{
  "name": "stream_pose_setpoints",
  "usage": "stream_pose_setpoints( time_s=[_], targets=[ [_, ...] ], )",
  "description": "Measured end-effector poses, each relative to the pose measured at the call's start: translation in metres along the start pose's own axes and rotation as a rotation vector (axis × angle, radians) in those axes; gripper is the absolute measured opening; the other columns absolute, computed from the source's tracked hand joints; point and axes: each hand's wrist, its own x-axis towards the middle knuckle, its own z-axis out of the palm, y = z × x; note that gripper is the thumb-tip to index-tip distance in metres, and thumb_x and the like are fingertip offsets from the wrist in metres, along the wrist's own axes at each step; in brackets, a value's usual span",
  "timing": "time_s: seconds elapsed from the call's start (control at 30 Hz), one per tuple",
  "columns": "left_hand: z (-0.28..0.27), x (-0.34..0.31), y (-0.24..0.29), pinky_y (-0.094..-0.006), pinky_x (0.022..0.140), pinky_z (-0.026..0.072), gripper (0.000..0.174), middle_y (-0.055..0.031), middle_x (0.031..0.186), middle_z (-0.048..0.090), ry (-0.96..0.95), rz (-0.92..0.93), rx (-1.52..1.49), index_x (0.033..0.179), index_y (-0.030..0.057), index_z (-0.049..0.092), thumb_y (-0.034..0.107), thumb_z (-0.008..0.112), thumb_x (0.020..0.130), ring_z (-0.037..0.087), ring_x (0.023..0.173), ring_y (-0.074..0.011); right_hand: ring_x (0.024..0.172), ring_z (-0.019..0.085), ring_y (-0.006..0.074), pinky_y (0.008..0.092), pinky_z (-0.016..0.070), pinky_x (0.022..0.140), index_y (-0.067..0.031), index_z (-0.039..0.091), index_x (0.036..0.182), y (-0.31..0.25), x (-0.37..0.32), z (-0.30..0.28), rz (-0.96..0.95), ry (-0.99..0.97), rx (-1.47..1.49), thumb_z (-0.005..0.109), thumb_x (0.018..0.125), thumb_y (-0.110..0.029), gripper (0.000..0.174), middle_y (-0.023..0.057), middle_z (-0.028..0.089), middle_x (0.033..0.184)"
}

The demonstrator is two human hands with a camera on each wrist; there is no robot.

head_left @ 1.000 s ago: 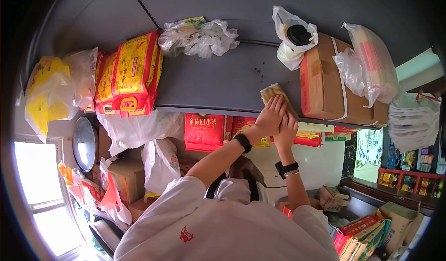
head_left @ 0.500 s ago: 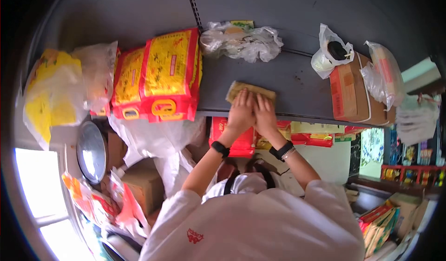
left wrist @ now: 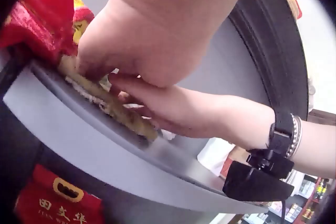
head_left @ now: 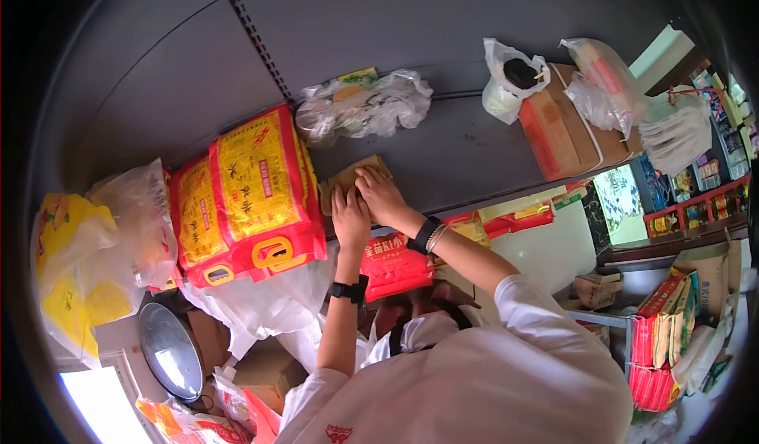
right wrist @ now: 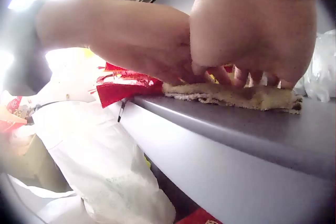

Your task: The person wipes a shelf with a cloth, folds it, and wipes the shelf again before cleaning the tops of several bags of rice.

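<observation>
A folded tan cloth (head_left: pixel 371 162) lies flat on the dark grey shelf, beside the red and yellow bags (head_left: pixel 257 179). My left hand (head_left: pixel 350 219) presses its left part with fingers extended. Close against it, my right hand (head_left: pixel 381 197) rests on the cloth, fingers also extended. In the left wrist view the cloth (left wrist: pixel 128 118) lies along the shelf's front edge under both hands. The right wrist view has the cloth (right wrist: pixel 236 97) beneath the fingertips of my right hand (right wrist: pixel 252 29), its left end near red packaging.
Crumpled clear plastic bags (head_left: pixel 368 105) lie behind the hands. To the right stand a bagged cup (head_left: pixel 518 76) and a carton (head_left: pixel 557 124). Yellow and white bags (head_left: pixel 87 262) are at the far left. Red packages (head_left: pixel 395 266) sit below the shelf edge (head_left: pixel 466 203).
Both hands have moved left along the shelf with the cloth, from near the carton to beside the red and yellow bags. The head view has shifted and tilted.
</observation>
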Motion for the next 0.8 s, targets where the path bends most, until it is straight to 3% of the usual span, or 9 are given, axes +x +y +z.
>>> stream_pose_setpoints(
  time_s=[0.17,0.27,0.4,0.57,0.63,0.67,0.73,0.8],
  targets=[
    [0.038,0.024,0.018,-0.0481,0.101,0.0328,0.040,-0.0278,0.133,0.037,-0.150,0.020,0.058,0.119,-0.0008,0.046,0.017,0.049,0.083,0.036,0.123,-0.0422,0.118,0.044,0.0330,0.0405,0.0366,0.101,0.0028,0.055,0.103,0.035,-0.009,-0.010,0.143,0.079,-0.104,0.054,0.078,-0.011,0.028,0.0173,0.047,0.123],
    [0.068,0.039,0.039,-0.0468,0.105,0.0282,0.048,-0.0270,0.137,0.031,-0.215,0.185,0.178,0.126,-0.0005,0.038,0.018,0.052,0.083,0.030,0.129,-0.0413,0.120,0.043,0.0308,0.0382,0.0394,0.099,0.0035,0.059,0.102,0.066,-0.019,-0.027,0.340,0.041,-0.020,0.052,0.079,-0.008,0.026,0.0129,0.048,0.124],
    [0.092,0.041,0.114,-0.0480,0.106,0.0270,0.053,-0.0251,0.140,0.028,-0.377,0.215,0.334,0.126,0.0000,0.039,0.023,0.055,0.080,0.026,0.132,-0.0397,0.121,0.043,0.0331,0.0389,0.0385,0.099,0.0052,0.055,0.104,0.112,-0.068,-0.066,0.279,-0.026,-0.146,0.060,0.074,-0.011,0.034,0.0174,0.045,0.129],
    [0.127,0.004,0.204,-0.0479,0.106,0.0257,0.053,-0.0254,0.140,0.029,-0.477,0.314,0.248,0.126,-0.0003,0.039,0.023,0.052,0.080,0.027,0.131,-0.0397,0.120,0.044,0.0310,0.0397,0.0368,0.101,0.0031,0.057,0.104,0.149,-0.143,-0.124,0.402,-0.099,-0.222,0.064,0.072,-0.012,0.036,0.0174,0.046,0.130],
    [0.148,-0.009,0.232,-0.0477,0.106,0.0254,0.053,-0.0254,0.140,0.029,-0.518,0.358,0.236,0.126,-0.0004,0.039,0.023,0.052,0.080,0.028,0.131,-0.0395,0.109,0.054,0.0253,0.0410,0.0379,0.098,-0.0029,0.063,0.092,0.166,-0.173,-0.135,0.433,-0.044,-0.554,0.054,0.077,-0.010,0.019,0.0132,0.058,0.115],
    [0.158,-0.013,0.238,-0.0477,0.106,0.0253,0.053,-0.0252,0.139,0.030,-0.474,0.349,0.243,0.126,-0.0002,0.040,0.024,0.051,0.080,0.028,0.130,-0.0394,0.109,0.054,0.0253,0.0410,0.0379,0.098,-0.0029,0.063,0.092,0.176,-0.177,-0.137,0.435,-0.044,-0.551,0.054,0.077,-0.010,0.019,0.0132,0.058,0.115],
    [0.168,-0.011,0.247,-0.0482,0.106,0.0248,0.052,-0.0244,0.138,0.031,-0.425,0.329,0.274,0.125,0.0004,0.041,0.024,0.051,0.080,0.029,0.130,-0.0383,0.097,0.059,0.0227,0.0398,0.0392,0.096,-0.0058,0.064,0.085,0.191,-0.182,-0.142,0.402,0.050,-0.426,0.052,0.077,-0.012,0.015,0.0102,0.064,0.101],
    [0.179,0.003,0.249,-0.0479,0.106,0.0247,0.051,-0.0236,0.138,0.032,-0.413,0.380,0.260,0.124,0.0011,0.041,0.023,0.051,0.080,0.029,0.129,-0.0377,0.093,0.060,0.0227,0.0398,0.0392,0.096,-0.0066,0.063,0.084,0.206,-0.172,-0.138,0.412,0.054,-0.513,0.052,0.077,-0.012,0.013,0.0099,0.064,0.100]
  ],
)
